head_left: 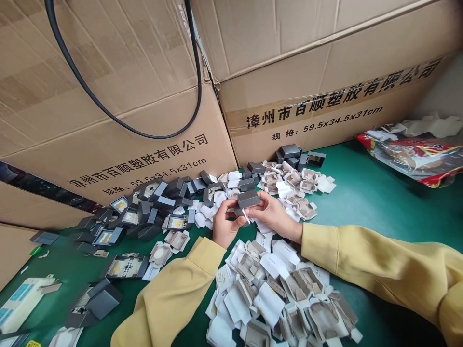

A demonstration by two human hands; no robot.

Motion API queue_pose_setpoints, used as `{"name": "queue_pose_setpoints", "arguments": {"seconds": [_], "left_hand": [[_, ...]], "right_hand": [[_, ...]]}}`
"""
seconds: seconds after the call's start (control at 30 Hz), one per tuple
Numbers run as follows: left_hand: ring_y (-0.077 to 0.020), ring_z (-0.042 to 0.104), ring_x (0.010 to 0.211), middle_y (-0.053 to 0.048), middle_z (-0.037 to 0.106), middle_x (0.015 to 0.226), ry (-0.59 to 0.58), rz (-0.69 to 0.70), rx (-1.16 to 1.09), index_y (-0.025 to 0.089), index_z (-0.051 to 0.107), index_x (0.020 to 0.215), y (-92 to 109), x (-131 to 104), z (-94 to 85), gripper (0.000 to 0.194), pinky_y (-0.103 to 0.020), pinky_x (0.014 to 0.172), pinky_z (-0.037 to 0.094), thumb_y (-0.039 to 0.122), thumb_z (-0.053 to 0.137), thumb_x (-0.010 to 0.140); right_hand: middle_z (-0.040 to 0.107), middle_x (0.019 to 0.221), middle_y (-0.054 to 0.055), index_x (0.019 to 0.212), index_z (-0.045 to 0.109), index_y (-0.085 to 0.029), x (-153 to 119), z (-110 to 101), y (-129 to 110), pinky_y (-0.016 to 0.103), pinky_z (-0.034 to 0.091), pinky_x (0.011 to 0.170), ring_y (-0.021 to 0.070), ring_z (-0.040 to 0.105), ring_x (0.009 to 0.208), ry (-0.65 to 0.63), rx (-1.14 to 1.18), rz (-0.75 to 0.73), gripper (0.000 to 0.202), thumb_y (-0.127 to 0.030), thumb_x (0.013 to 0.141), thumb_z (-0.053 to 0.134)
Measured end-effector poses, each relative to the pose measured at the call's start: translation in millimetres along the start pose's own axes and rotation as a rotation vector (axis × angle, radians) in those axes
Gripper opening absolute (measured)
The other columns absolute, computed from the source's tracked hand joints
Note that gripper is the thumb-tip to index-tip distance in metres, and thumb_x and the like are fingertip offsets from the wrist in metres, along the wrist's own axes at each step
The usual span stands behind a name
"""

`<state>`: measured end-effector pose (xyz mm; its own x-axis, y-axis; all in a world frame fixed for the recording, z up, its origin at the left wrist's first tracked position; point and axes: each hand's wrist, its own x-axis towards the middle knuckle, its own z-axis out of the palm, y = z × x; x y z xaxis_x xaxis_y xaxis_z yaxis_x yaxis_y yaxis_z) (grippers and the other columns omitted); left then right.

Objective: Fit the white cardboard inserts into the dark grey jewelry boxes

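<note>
Near the middle of the view, a small dark grey box (pixel 249 199) is held between both hands. My left hand (pixel 226 224) grips its left side, with the fingers curled and the thumb at the lower edge. On the right side, my right hand (pixel 271 214) pinches the box, and a bit of white shows between the thumbs. Below the hands lies a heap of folded white and grey card pieces (pixel 269 299). More card pieces (pixel 289 183) lie just beyond them. Dark boxes (pixel 144 212), some open with yellowish contents, are piled to the left.
Two big cardboard cartons (pixel 173 159) (pixel 325 86) stand along the back of the green table (pixel 383 202). A black cable (pixel 144 135) loops in front of them. A red and clear plastic bag (pixel 415 156) lies at the right, a white power strip (pixel 25 299) at the lower left.
</note>
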<state>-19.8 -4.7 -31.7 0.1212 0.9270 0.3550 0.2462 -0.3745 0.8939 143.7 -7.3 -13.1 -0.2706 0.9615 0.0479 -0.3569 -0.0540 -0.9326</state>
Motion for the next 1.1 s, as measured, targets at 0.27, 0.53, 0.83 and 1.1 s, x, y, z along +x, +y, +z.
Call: {"name": "queue_pose_setpoints", "arguments": {"seconds": [0.27,0.53,0.83,1.1], "left_hand": [[-0.0156,0.057,0.075,-0.007,0.058,0.088,0.058,0.006,0.063,0.017,0.055,0.096,6.9,-0.9,-0.7,0.056,-0.024,0.063,0.048,0.061,0.062,0.062],[-0.0128,0.055,0.068,-0.005,0.057,0.084,0.060,0.045,0.088,0.017,0.054,0.095,3.4,-3.3,-1.9,0.050,-0.023,0.061,0.048,0.057,0.061,0.066],[-0.0155,0.058,0.079,-0.006,0.059,0.088,0.066,0.238,0.302,0.018,0.054,0.091,8.7,-4.1,-2.7,0.038,-0.025,0.065,0.051,0.051,0.059,0.072],[-0.0174,0.060,0.087,-0.009,0.059,0.094,0.086,0.434,0.355,0.018,0.053,0.098,10.0,-1.3,-1.9,0.037,-0.027,0.069,0.052,0.045,0.061,0.073]], "right_hand": [[0.061,0.066,-0.001,0.069,0.066,-0.013,-2.9,1.2,-1.8,0.027,0.048,0.071,0.0102,0.056,0.062,-0.043,0.009,0.173,0.030,-0.040,0.058,0.075],[0.063,0.068,-0.001,0.072,0.070,-0.014,-2.5,1.1,-2.4,0.028,0.051,0.074,0.0091,0.056,0.063,-0.038,0.072,0.179,0.028,-0.035,0.055,0.078],[0.064,0.068,-0.001,0.072,0.066,-0.014,-3.8,2.1,-1.7,0.028,0.050,0.070,0.0113,0.057,0.063,-0.052,-0.003,0.076,0.025,-0.034,0.059,0.074],[0.063,0.071,-0.003,0.076,0.063,-0.016,-0.2,3.6,-2.3,0.023,0.045,0.067,0.0087,0.056,0.064,-0.059,0.206,0.108,0.027,-0.020,0.054,0.078]]}}
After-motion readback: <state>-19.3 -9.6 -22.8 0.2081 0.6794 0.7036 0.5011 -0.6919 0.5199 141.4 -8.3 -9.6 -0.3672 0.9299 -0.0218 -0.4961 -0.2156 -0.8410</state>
